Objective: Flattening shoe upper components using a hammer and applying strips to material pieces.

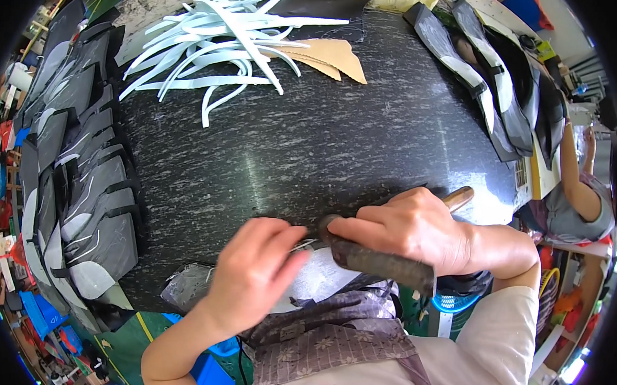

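My right hand (pixel 417 229) is closed around a hammer (pixel 384 261). Its long dark metal head slants down to the right, and the wooden handle sticks out beyond my knuckles. Left of it, my left hand (pixel 253 270), slightly blurred, reaches over the work with thumb and forefinger apart. Beneath both hands, at the table's near edge, lies a grey and black sheet piece (pixel 319 274) that looks like a shoe upper. Its silvery left end (pixel 188 284) shows beside my left wrist, while my hands cover much of its upper edge.
Overlapping black and grey pieces (pixel 100 222) line the dark table's (pixel 307 151) left edge. Pale blue strips (pixel 213 49) and tan scalloped pieces (pixel 340 57) lie at the back. More curved pieces (pixel 479 82) rest at right. Another person (pixel 577 201) is at far right.
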{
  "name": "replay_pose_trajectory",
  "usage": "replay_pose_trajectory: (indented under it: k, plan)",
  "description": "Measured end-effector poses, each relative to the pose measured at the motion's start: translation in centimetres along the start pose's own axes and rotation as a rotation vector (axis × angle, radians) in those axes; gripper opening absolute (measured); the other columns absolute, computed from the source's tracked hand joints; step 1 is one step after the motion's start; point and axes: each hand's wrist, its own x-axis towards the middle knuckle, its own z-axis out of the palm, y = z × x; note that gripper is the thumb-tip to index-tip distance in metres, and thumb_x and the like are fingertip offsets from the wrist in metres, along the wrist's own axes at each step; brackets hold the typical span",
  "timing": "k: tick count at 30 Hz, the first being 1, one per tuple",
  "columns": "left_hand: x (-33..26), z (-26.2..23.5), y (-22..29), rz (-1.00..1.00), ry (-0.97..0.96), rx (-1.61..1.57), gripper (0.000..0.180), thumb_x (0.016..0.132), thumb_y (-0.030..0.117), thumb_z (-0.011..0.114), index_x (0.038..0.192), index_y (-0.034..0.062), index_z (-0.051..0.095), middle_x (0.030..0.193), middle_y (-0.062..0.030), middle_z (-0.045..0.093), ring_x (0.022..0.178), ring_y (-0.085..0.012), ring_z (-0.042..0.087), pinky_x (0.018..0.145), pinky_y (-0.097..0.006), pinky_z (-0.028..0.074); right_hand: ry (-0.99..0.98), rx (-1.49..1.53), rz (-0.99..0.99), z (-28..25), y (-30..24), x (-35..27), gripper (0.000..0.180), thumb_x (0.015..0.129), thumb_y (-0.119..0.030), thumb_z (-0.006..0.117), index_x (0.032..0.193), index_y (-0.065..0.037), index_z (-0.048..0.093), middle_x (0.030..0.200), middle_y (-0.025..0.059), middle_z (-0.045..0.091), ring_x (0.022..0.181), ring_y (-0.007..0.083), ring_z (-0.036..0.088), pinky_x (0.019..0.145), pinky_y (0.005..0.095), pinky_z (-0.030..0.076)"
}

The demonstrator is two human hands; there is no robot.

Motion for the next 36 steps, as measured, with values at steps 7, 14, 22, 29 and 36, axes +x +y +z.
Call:
replay_pose_trajectory:
  k: [7,14,22,29,36]
  plan:
    - [-2.1,-0.3,-0.6,0.166,-0.018,0.139,0.026,0.072,0.003,0.075,0.097,-0.0024,0.070,0.091,-0.0101,0.061,0.075,-0.0257,0.062,0.062,-0.034,0.052,0.163,0.144,0.007,0.0,-0.1,0.7,0.023,0.082,-0.017,0.063,0.104,-0.009,0.061,0.068,0.0022,0.054,0.058,0.0211,0.066,0.044,0.0351,0.050]
    - [-2.6,0.1,-0.5,0.346,-0.022,0.363,0.031,0.072,0.008,0.066,0.099,-0.0072,0.069,0.094,-0.0106,0.061,0.085,-0.0202,0.061,0.067,-0.027,0.050,0.106,0.130,-0.010,0.4,-1.0,1.8,0.011,0.081,-0.015,0.063,0.086,-0.011,0.055,0.067,0.0026,0.056,0.057,0.0209,0.066,0.043,0.0355,0.051]
    - [-3.0,-1.5,-1.2,0.148,0.012,0.080,0.029,0.073,0.005,0.073,0.099,-0.0053,0.069,0.098,-0.0116,0.062,0.085,-0.0245,0.063,0.069,-0.034,0.054,-0.047,0.004,-0.056,0.7,-2.5,2.6,0.011,0.082,-0.014,0.061,0.088,-0.009,0.054,0.069,0.0038,0.058,0.056,0.0234,0.067,0.044,0.0370,0.052]
    - [-5.4,-1.6,-2.2,0.131,0.046,0.045,0.034,0.071,0.001,0.080,0.104,-0.0029,0.069,0.096,-0.0110,0.063,0.081,-0.0276,0.064,0.067,-0.037,0.054,0.113,0.098,-0.037,0.5,-2.9,3.5,0.013,0.083,-0.015,0.063,0.091,-0.009,0.055,0.067,0.0020,0.054,0.057,0.0227,0.066,0.043,0.0371,0.050]
    - [-5.8,-2.2,-2.1,0.137,0.075,0.137,0.030,0.072,0.008,0.080,0.099,0.0001,0.070,0.095,-0.0080,0.063,0.082,-0.0247,0.063,0.069,-0.036,0.052,-0.057,-0.019,-0.072,1.5,-4.4,4.8,0.009,0.083,-0.013,0.061,0.087,-0.010,0.053,0.064,0.0031,0.055,0.055,0.0231,0.066,0.042,0.0363,0.050]
